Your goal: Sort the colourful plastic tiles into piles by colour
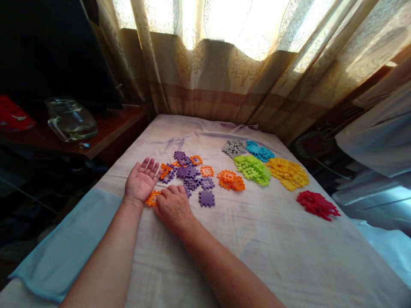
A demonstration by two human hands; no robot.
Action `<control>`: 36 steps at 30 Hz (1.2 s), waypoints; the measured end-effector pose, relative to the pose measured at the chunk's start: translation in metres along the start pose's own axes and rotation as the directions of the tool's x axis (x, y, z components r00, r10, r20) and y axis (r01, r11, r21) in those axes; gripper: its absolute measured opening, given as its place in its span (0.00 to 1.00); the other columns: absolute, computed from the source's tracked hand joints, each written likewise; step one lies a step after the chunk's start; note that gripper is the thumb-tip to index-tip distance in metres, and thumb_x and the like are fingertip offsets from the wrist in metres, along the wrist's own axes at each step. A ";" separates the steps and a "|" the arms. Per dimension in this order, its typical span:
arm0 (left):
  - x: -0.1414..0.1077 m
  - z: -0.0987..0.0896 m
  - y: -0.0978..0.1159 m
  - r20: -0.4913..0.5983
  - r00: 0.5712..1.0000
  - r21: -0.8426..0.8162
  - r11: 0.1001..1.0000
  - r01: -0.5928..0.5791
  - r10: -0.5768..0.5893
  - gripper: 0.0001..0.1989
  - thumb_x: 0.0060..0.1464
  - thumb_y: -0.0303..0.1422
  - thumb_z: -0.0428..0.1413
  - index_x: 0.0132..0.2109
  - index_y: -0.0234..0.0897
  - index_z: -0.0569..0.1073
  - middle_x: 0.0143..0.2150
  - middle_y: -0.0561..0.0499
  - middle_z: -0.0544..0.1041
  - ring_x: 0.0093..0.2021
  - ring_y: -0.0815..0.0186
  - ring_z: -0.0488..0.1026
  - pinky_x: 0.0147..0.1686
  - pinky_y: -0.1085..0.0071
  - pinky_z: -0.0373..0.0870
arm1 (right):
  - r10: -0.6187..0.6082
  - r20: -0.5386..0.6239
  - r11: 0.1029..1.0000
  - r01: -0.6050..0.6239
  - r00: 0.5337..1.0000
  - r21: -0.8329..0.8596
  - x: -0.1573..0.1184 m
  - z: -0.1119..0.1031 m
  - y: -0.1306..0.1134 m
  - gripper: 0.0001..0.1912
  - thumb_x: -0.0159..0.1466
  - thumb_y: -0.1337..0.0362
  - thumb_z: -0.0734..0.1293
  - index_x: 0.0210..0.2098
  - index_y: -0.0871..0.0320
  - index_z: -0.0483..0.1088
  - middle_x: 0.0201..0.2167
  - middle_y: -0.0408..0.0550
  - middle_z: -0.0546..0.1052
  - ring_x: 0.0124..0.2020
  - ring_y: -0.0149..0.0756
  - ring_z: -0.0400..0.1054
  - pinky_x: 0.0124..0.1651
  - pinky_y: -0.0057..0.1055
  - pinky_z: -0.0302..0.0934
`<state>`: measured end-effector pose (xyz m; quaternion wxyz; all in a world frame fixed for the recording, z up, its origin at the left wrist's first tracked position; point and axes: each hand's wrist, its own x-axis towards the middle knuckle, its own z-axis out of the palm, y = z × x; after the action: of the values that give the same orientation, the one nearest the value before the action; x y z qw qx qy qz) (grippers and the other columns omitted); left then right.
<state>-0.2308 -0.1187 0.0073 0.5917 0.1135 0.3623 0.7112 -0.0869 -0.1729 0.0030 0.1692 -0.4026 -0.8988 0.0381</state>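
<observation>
My left hand (141, 182) lies palm up at the left of a mixed pile, its fingers stretched out and nothing in it. My right hand (175, 207) is palm down with curled fingers, and its thumb and index finger close on the edge of an orange interlocking tile (152, 198). The fingertips are partly hidden. Just beyond both hands is a loose pile of purple interlocking tiles (188, 172) with several orange ones among them, such as an orange tile (165, 171) beside my left fingertips. One solid purple tile (206, 199) sits apart, right of my right hand.
Sorted heaps lie to the right: orange tiles (230, 180), green tiles (253, 170), grey tiles (234, 148), blue tiles (259, 151), yellow tiles (287, 173) and red tiles (317, 205). A light blue cloth (73, 244) covers the left edge. A glass jug (72, 119) stands on a side table.
</observation>
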 end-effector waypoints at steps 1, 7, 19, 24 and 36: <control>0.000 0.000 0.000 -0.002 1.000 0.003 1.000 0.001 -0.001 0.12 0.62 0.37 0.49 0.39 0.39 0.75 0.46 0.48 0.79 0.50 0.62 0.75 0.54 0.56 0.69 | -0.005 -0.001 1.000 0.005 1.000 -0.003 0.000 -0.002 0.001 0.10 0.66 0.60 0.63 0.35 0.57 0.74 0.36 0.50 0.78 0.43 0.41 0.67 0.48 0.40 0.56; -0.001 0.003 0.000 -0.030 0.999 -0.006 1.000 -0.015 0.014 0.14 0.63 0.36 0.46 0.39 0.38 0.76 0.44 0.47 0.79 0.49 0.61 0.76 0.53 0.56 0.71 | 0.153 -0.114 0.988 -0.150 0.982 0.034 -0.014 -0.035 0.039 0.13 0.69 0.63 0.58 0.35 0.55 0.74 0.35 0.48 0.79 0.38 0.36 0.70 0.42 0.32 0.58; -0.004 0.009 0.002 -0.070 0.998 0.010 1.000 -0.010 0.011 0.12 0.62 0.34 0.48 0.40 0.39 0.76 0.43 0.46 0.80 0.49 0.60 0.76 0.53 0.55 0.72 | 0.791 -0.164 0.611 -0.742 0.590 0.277 -0.091 -0.077 0.196 0.14 0.64 0.62 0.59 0.40 0.53 0.76 0.32 0.45 0.80 0.34 0.36 0.72 0.36 0.28 0.59; -0.004 0.012 0.002 -0.086 0.996 0.019 1.000 -0.006 0.007 0.14 0.62 0.34 0.46 0.40 0.38 0.76 0.43 0.46 0.80 0.49 0.60 0.76 0.51 0.57 0.73 | 0.819 -0.119 0.573 -0.789 0.561 0.223 -0.096 -0.075 0.207 0.12 0.64 0.64 0.60 0.39 0.54 0.76 0.36 0.46 0.80 0.37 0.36 0.71 0.37 0.28 0.58; -0.004 0.012 0.002 -0.092 0.996 0.010 1.000 0.000 0.001 0.16 0.64 0.34 0.44 0.39 0.37 0.76 0.44 0.46 0.79 0.48 0.62 0.76 0.51 0.60 0.72 | 0.455 -0.197 0.890 -0.436 0.869 0.130 -0.054 -0.056 0.134 0.10 0.66 0.67 0.61 0.40 0.55 0.74 0.40 0.50 0.77 0.42 0.37 0.70 0.47 0.30 0.61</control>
<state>-0.2244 -0.1183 0.0182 0.5735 0.0837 0.3924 0.7142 0.0602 -0.1264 0.0131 0.2711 -0.5935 -0.7548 0.0674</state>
